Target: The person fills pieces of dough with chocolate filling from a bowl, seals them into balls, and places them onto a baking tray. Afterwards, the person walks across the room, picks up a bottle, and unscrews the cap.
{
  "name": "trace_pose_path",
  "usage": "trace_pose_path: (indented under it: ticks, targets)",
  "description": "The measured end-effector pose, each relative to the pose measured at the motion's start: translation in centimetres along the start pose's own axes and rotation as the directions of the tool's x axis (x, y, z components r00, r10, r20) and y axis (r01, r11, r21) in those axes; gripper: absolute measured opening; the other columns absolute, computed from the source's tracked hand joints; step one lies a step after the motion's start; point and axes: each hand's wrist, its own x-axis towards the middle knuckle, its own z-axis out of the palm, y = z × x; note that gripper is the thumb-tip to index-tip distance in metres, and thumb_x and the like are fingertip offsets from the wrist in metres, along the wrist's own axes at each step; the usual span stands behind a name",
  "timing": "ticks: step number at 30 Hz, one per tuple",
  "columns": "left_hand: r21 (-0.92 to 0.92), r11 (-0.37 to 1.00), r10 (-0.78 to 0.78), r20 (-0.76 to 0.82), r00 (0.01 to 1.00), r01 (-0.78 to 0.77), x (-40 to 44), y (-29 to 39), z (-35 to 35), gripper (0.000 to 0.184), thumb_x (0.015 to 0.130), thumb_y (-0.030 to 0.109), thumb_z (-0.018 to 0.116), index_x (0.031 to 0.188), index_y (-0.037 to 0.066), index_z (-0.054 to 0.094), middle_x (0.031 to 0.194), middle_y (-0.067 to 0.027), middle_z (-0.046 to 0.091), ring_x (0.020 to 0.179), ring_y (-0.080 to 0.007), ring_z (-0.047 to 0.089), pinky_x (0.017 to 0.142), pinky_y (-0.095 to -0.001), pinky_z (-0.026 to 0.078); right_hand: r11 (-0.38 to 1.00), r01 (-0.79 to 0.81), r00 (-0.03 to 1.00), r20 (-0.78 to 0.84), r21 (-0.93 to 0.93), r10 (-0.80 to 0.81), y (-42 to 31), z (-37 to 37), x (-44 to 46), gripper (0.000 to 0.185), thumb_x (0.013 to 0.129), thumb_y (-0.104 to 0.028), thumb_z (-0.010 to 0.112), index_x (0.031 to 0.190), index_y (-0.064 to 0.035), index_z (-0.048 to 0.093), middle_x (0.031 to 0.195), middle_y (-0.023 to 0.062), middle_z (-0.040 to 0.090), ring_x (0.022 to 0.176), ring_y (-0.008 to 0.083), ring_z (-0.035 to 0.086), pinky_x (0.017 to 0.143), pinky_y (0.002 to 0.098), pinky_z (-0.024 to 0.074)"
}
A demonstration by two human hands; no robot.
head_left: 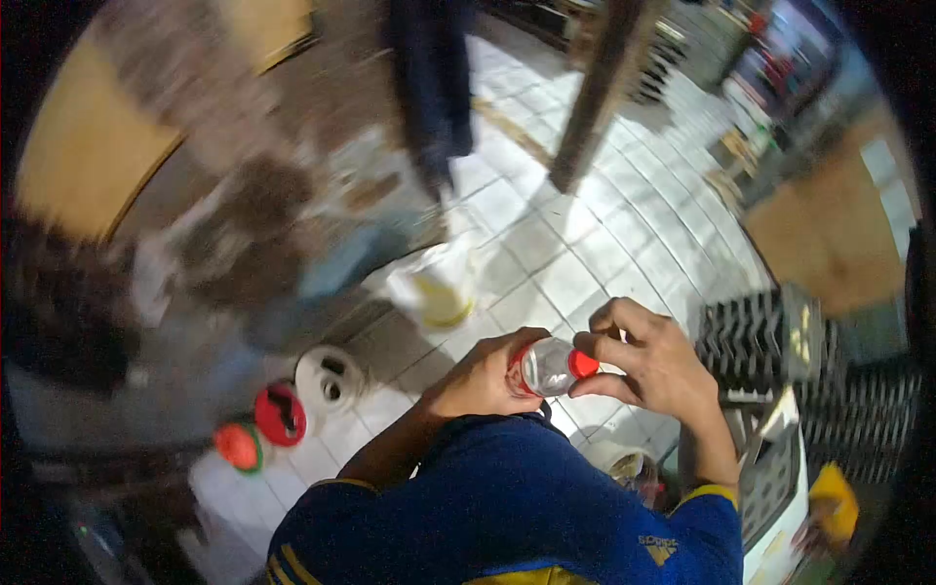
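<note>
A clear plastic bottle (pixel 546 369) with a red label is held in front of my chest, its neck pointing right. My left hand (pixel 487 378) wraps round the label end of it. At the neck sits a red cap (pixel 583 364), pinched between the thumb and fingers of my right hand (pixel 655 369). Whether the cap is loose or tight on the neck cannot be seen. The contents are hard to make out, though the upper part looks see-through.
A white and yellow container (pixel 434 292) stands on the tiled floor (pixel 531 234) ahead. At left are a round white container (pixel 329 380), a red one (pixel 280 413) and an orange-red one (pixel 237 446). A wooden post (pixel 600 97) rises ahead; dark stacked trays (pixel 751 336) stand right.
</note>
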Motion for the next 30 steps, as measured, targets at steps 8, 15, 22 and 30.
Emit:
trace_pose_path:
  ticks: [8, 15, 22, 30]
  targets:
    - [-0.051, 0.986, 0.167, 0.428, 0.888, -0.161, 27.2, -5.2, 3.7, 0.084, 0.062, 0.016, 0.094, 0.137, 0.003, 0.058, 0.122, -0.0182, 0.072, 0.113, -0.0346, 0.072, 0.097, -0.0414, 0.057, 0.983, -0.15, 0.986, -0.061, 0.104, 0.157, 18.6, -11.3, -3.4, 0.027, 0.087, -0.031, 0.08, 0.106, -0.0124, 0.075, 0.109, 0.0052, 0.066, 0.094, 0.0261, 0.066, 0.075, 0.0372, 0.0561]
    - [-0.169, 0.977, 0.204, 0.539, 0.818, -0.132, 47.3, -6.6, 5.0, 0.081, 0.061, 0.019, 0.097, 0.132, 0.005, 0.061, 0.124, -0.0166, 0.071, 0.114, -0.0348, 0.072, 0.097, -0.0424, 0.058, 0.937, 0.063, 0.974, -0.226, 0.345, 0.018, 36.6, -21.2, -2.4, 0.031, 0.091, -0.02, 0.08, 0.119, -0.0079, 0.077, 0.113, 0.0092, 0.068, 0.092, 0.025, 0.068, 0.079, 0.0332, 0.0558]
    - [-0.236, 0.889, 0.442, 0.208, 0.873, -0.393, 64.5, 0.8, -2.8, 0.064, 0.069, 0.015, 0.092, 0.126, 0.005, 0.063, 0.109, -0.0123, 0.073, 0.095, -0.028, 0.074, 0.08, -0.0368, 0.059, 0.739, 0.103, 0.856, -0.437, 0.665, 0.275, 59.2, -23.1, 8.1, 0.037, 0.087, -0.011, 0.085, 0.121, -0.0027, 0.072, 0.114, 0.0081, 0.064, 0.093, 0.0149, 0.059, 0.078, 0.027, 0.0501]
    - [0.239, 0.62, 0.781, -0.088, 0.619, -0.748, 79.4, -1.1, -18.3, 0.038, 0.082, 0.007, 0.082, 0.117, 0.003, 0.066, 0.097, -0.0192, 0.074, 0.08, -0.0302, 0.074, 0.073, -0.0438, 0.062, 0.7, -0.228, 0.912, -0.103, 0.676, 0.396, 79.5, -14.0, 30.2, 0.04, 0.092, -0.015, 0.081, 0.128, -0.0042, 0.069, 0.12, 0.0027, 0.066, 0.097, 0.0098, 0.06, 0.088, 0.029, 0.0516]
